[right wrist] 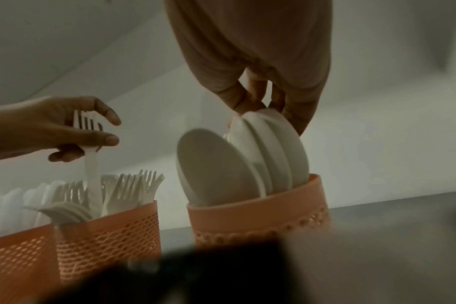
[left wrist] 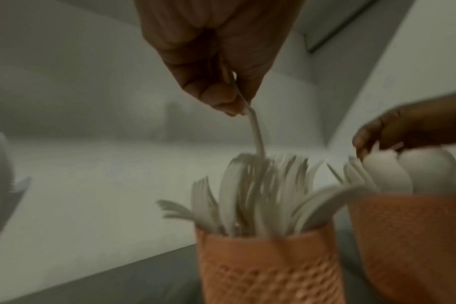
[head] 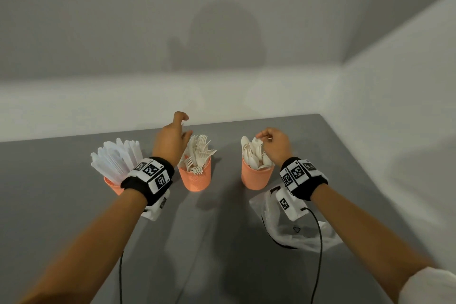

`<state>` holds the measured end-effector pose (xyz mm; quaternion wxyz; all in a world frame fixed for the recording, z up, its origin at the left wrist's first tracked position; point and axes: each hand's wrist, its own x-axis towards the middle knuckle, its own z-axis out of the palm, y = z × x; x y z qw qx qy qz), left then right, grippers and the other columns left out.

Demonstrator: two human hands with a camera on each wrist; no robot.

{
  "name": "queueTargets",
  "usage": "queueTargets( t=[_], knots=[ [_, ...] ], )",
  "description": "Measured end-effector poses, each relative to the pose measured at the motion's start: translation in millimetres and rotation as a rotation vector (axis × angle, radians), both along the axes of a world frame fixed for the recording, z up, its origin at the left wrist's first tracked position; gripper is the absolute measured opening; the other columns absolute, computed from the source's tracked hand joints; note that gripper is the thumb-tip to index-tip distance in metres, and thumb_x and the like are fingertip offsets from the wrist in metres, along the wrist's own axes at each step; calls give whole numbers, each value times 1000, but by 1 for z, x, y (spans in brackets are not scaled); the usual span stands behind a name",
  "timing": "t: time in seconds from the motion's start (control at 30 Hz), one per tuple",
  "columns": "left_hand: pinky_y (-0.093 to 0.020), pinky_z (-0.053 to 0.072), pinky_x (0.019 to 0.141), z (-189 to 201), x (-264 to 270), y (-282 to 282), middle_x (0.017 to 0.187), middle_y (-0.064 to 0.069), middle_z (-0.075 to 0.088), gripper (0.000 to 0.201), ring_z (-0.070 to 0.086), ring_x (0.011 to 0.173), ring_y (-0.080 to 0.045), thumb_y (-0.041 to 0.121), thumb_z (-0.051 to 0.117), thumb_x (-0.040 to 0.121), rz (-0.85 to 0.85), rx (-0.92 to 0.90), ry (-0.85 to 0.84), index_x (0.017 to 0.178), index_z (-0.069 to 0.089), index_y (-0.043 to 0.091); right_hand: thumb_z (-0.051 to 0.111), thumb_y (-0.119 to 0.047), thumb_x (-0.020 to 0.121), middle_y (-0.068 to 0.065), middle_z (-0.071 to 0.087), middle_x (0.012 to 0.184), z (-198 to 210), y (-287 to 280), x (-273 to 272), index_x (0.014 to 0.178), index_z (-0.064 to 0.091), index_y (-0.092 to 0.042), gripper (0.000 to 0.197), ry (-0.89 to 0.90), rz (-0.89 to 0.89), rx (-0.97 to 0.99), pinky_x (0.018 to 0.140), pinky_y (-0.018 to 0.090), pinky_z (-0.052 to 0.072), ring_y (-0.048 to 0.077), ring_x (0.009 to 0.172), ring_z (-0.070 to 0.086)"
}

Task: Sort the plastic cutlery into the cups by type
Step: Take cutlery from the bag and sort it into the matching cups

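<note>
Three orange cups stand in a row on the grey table. The left cup (head: 112,186) holds clear knives (head: 116,158), the middle cup (head: 195,179) forks, the right cup (head: 256,176) spoons (head: 254,155). My left hand (head: 183,126) is above the fork cup (left wrist: 268,267) and pinches one white fork (right wrist: 91,162) near its neck. The tines point up and the handle (left wrist: 257,135) reaches down among the other forks. My right hand (head: 260,136) is over the spoon cup (right wrist: 258,218). Its fingertips (right wrist: 292,115) pinch the top of a spoon bowl (right wrist: 281,148) standing in that cup.
A crumpled clear plastic bag (head: 303,232) lies on the table in front of the spoon cup, under my right wrist. Black cables (head: 319,242) trail from both wristbands toward me. White walls close the table at the back and on the right.
</note>
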<state>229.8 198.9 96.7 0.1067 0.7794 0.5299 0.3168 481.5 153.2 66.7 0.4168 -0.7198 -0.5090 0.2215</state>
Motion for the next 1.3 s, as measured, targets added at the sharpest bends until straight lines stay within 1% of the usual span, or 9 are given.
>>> queueTargets(
  t=[0.1, 0.23, 0.4, 0.57, 0.8, 0.9, 1.07, 1.13, 1.3],
  knots=[
    [-38, 43, 57, -7, 1, -1, 78, -22, 61, 18, 59, 65, -39, 7, 51, 92, -48, 73, 142, 106, 54, -3, 38, 14, 76, 15, 61, 108, -2, -2, -3, 92, 66, -2, 36, -56, -9, 6, 84, 24, 43, 26, 99, 58],
    [-37, 46, 51, -21, 2, -3, 71, -19, 63, 25, 60, 58, -36, 12, 41, 90, -72, 215, 231, 85, 61, -2, 39, 3, 87, 16, 51, 122, -1, -8, -7, 110, 61, -1, 32, -121, 4, 13, 90, 24, 38, 28, 108, 55],
    [-46, 44, 92, -33, -2, -10, 117, -20, 64, 57, 60, 109, -35, 33, 19, 94, 7, 110, 185, 117, 59, 0, 31, -42, 92, 21, 33, 146, -3, -5, -15, 138, 40, -4, 60, -372, 96, -49, 111, 36, 23, 33, 136, 30],
    [-49, 14, 116, -51, 8, -21, 155, -11, 21, 63, 21, 143, -26, 38, 9, 91, 19, -198, 267, 146, 22, 11, 26, -59, 92, 17, 11, 156, -17, -2, -16, 147, 23, -17, 70, -619, 162, -223, 117, 44, 3, 28, 146, 6],
    [-45, 10, 117, -57, 17, -29, 157, -13, 10, 106, 10, 145, -31, 78, 17, 68, 3, -203, 306, 148, 10, 9, 21, -73, 75, 15, 8, 157, -19, -6, -19, 146, 26, -26, 85, -791, 264, -226, 116, 50, 4, 31, 145, 11],
    [-46, 22, 113, -63, 18, -26, 149, -18, 31, 81, 28, 138, -37, 61, 34, 84, -23, -134, 353, 143, 30, 6, 37, -54, 92, 15, 11, 157, -22, -8, -18, 147, 24, -26, 63, -829, 292, -212, 116, 47, 9, 32, 142, 20],
    [-53, 47, 91, -58, 15, -21, 128, -26, 54, 47, 55, 113, -45, 27, 37, 92, -16, -50, 284, 129, 50, 1, 21, -57, 93, 17, 10, 157, -20, -6, -21, 149, 14, -30, 62, -833, 313, -234, 116, 47, 7, 30, 145, 9],
    [-54, 39, 100, -59, 18, -26, 140, -26, 42, 48, 45, 124, -46, 16, 41, 91, -35, -31, 284, 138, 40, 6, 3, -64, 83, 16, 10, 157, -16, -7, -22, 148, 14, -32, 74, -866, 331, -277, 116, 48, 8, 30, 146, 8],
    [-46, 6, 117, -53, 23, -29, 157, -14, 2, 71, 6, 145, -32, 58, 26, 92, -39, -230, 347, 149, 10, 18, 9, -69, 86, 17, 3, 157, -7, -8, -28, 149, 6, -29, 75, -982, 310, -386, 115, 54, 3, 31, 146, 4]
  ],
)
